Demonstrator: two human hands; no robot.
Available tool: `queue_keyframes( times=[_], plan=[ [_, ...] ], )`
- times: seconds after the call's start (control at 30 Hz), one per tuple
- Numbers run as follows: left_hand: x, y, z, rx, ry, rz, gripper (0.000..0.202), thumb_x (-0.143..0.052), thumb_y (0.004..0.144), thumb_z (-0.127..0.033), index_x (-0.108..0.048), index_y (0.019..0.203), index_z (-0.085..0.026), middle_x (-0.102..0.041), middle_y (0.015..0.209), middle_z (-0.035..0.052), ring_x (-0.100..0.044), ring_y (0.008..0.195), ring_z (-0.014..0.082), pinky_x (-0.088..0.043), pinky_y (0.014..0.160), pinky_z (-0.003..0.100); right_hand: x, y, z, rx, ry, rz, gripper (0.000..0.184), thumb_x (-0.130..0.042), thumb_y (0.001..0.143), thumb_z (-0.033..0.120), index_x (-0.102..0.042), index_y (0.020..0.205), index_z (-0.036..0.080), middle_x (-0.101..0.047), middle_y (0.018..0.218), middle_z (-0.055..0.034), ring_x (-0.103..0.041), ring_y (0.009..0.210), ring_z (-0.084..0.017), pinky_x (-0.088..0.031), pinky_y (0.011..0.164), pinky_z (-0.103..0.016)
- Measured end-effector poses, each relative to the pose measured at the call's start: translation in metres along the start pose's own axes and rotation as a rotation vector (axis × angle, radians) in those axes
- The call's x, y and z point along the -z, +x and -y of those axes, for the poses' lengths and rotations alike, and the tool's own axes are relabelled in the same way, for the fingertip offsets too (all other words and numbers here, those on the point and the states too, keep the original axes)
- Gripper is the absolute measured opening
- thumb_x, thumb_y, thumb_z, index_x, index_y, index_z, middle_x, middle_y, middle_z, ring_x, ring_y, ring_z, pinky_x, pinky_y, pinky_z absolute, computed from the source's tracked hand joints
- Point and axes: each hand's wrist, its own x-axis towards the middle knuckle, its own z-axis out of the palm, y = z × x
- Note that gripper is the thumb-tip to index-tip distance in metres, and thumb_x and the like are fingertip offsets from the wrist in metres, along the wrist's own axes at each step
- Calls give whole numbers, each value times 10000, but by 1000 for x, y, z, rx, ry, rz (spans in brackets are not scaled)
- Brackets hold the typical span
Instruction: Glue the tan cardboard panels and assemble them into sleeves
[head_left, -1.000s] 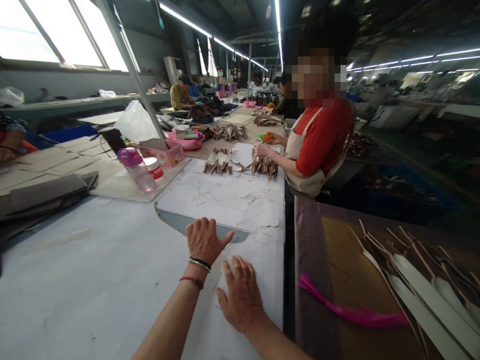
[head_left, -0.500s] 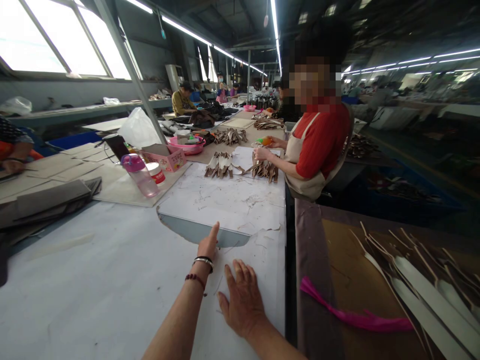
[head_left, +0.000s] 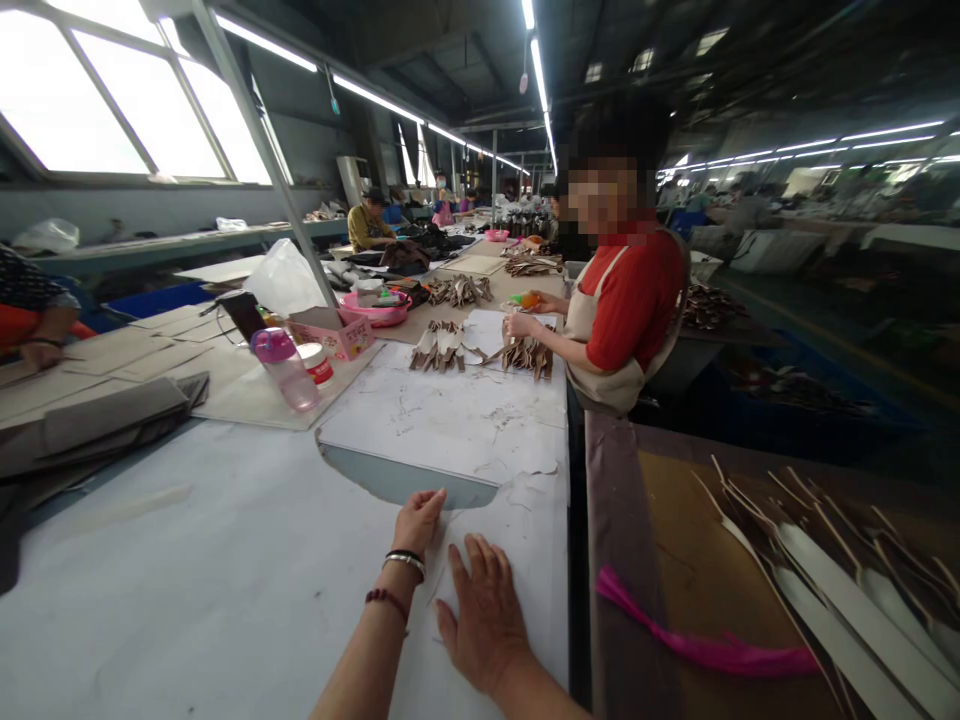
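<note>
My left hand (head_left: pixel 420 520), with a dark band, a silver bangle and a beaded bracelet at the wrist, is at the near edge of a gap in the white paper (head_left: pixel 247 580). Its fingers are closed in a pinch; what they hold, if anything, I cannot make out. Grey tabletop (head_left: pixel 397 475) shows through that gap. Beside it, my right hand (head_left: pixel 486 615) lies flat on the paper, fingers stretched and slightly apart, holding nothing. Beyond the gap, a white sheet (head_left: pixel 442 420) with pen marks and thread scraps covers the table.
A co-worker in red (head_left: pixel 630 310) handles brown strips (head_left: pixel 529 355) across the table. A pink-lidded bottle (head_left: pixel 289 370), a white-and-red tub (head_left: pixel 315 365) and a pink box (head_left: pixel 334 335) stand left. On the right, pale strips (head_left: pixel 847 580) and a magenta ribbon (head_left: pixel 697 640) lie on a side table.
My left hand's raised finger has folded down into a pinch, and the hand has drawn slightly nearer. My right hand stays flat on the paper. The view has shifted a little.
</note>
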Motion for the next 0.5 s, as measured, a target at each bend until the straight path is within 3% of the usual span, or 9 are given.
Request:
queue_keyframes(
  times=[0.2,0.5],
  plan=[
    [7,0,-1,127,-230,-77,424,-765,400,-431,-557,622,-134,-560,536,-7,-489,509,100,-330,473,210,3,3,0,0,18,22,602,-509,799,347,-322,1350,197,-321,1394,-136,-230,1289,-308,-165,1054,-493],
    [0,-10,-14,251,-180,-48,306,-703,625,-362,-531,753,-144,-515,553,-37,-457,432,57,-342,406,158,28,3,13,-2,42,63,621,-447,822,498,-340,1323,148,-319,1374,-163,-222,1277,-292,-173,1044,-479]
  ],
)
